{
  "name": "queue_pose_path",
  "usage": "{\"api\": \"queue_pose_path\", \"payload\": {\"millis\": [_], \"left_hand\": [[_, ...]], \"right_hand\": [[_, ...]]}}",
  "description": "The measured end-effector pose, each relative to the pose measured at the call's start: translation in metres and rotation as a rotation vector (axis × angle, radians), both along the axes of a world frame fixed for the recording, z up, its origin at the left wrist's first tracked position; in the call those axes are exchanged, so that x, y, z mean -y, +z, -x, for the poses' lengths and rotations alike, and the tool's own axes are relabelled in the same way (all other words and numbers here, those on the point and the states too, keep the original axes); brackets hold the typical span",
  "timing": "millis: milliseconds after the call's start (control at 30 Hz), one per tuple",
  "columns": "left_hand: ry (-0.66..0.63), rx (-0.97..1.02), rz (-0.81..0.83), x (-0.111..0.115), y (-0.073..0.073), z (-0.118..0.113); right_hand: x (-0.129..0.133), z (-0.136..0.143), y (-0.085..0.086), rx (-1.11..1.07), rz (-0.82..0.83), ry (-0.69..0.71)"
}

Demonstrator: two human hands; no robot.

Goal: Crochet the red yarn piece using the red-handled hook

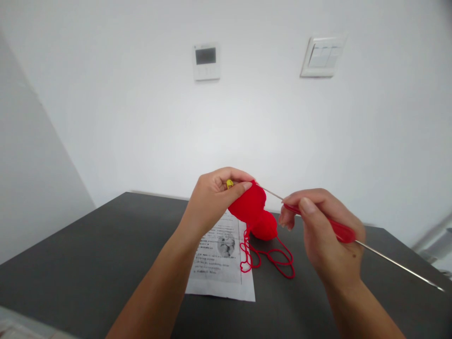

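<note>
A rounded red crochet piece (248, 203) hangs from my left hand (221, 193), its top edge pinched between thumb and fingers. A small yellow stitch marker (229, 183) shows between the thumb and fingers of that hand. My right hand (328, 230) is closed around the red handle of a metal crochet hook (342, 231); the hook's thin tip reaches the top edge of the red piece, and its rear end points to the lower right. Behind the piece lies a red yarn ball (264, 226), with loose loops of red yarn (282, 263) beside it.
A printed sheet (221, 278) with a picture lies on the dark table (123, 245), partly under the yarn. On the white wall behind are a thermostat panel (206, 61) and a light switch (323, 56). A pale object (24, 325) shows at the lower left.
</note>
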State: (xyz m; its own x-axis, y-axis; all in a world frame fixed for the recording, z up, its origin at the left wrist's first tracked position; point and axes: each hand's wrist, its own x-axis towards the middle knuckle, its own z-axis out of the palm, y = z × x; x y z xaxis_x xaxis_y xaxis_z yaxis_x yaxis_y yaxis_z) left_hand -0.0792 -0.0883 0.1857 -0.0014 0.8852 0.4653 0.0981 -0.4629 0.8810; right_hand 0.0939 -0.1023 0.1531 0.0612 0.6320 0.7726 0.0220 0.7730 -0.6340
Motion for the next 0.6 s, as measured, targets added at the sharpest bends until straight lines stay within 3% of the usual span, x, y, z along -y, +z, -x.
{"api": "queue_pose_path", "payload": {"millis": [200,300,433,500,600], "left_hand": [[0.059,0.031,-0.051,-0.012,-0.005,0.008],[0.09,0.05,-0.081,-0.021,-0.006,0.013],[0.202,0.051,-0.121,-0.036,-0.011,0.02],[0.213,0.034,-0.1,-0.043,-0.014,0.022],[0.149,0.024,-0.045,-0.049,-0.018,0.022]], "right_hand": [[-0.011,-0.005,-0.003,0.08,0.017,-0.107],[-0.02,-0.006,-0.001,0.447,0.115,-0.097],[-0.024,0.001,-0.006,1.059,0.167,0.239],[-0.024,0.011,-0.016,1.232,0.164,0.329],[-0.027,0.029,-0.042,1.436,0.119,0.277]]}}
